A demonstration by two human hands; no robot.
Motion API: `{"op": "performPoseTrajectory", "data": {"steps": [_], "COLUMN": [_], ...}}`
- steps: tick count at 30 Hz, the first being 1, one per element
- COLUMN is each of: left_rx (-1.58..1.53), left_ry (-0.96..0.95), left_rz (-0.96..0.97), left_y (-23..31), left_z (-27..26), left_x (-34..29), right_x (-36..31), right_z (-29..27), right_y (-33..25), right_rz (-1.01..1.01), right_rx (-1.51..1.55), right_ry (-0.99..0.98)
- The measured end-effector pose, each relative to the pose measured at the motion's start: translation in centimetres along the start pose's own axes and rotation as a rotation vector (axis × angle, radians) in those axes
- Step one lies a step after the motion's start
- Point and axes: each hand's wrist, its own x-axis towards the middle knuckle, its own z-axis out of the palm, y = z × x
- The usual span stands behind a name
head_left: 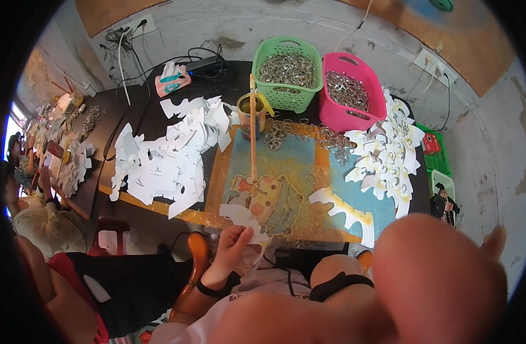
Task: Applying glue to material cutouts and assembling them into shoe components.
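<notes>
At the far left, a co-worker in a pale top (52, 226) sat by a side table (105, 123) strewn with white pieces and metal rings. Next came a red stool (111, 226), then a pink-and-teal tissue pack (173, 80) on the dark main table (237, 74), with a heap of white cut-outs (171, 157) below it. The left hand (233, 243), fingers curled, gripped one white cut-out (234, 213) over the near edge of a stained board (323, 163) bearing a cartoon bear. Behind that, a wooden stick (253, 157) ran in front of a tin (245, 123). A green basket (294, 97) and a pink basket (349, 117) held metal rings; loose rings (277, 135) lay before them. Rightward, a yellow-edged cut-out (346, 215) lay on the board, near a pile of ring-bearing cut-outs (389, 157). What seemed the right hand (441, 278) loomed blurred by the lens; whether open or closed, I couldn't tell.
</notes>
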Motion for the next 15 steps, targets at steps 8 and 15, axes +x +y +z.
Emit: {"op": "performPoseTrajectory", "data": {"steps": [8, 15], "left_rx": [0.014, 0.057], "left_ry": [-0.006, -0.011], "left_rz": [0.024, -0.013], "left_y": [-0.4, -1.5], "left_z": [-0.4, -1.6], "left_x": [0.1, 1.1], "right_x": [-0.1, 1.5], "right_z": [-0.3, -0.4], "right_y": [-0.2, 0.3], "right_rz": [0.014, 0.039], "right_rx": [-0.035, -0.058], "right_ry": [0.022, 0.014]}}
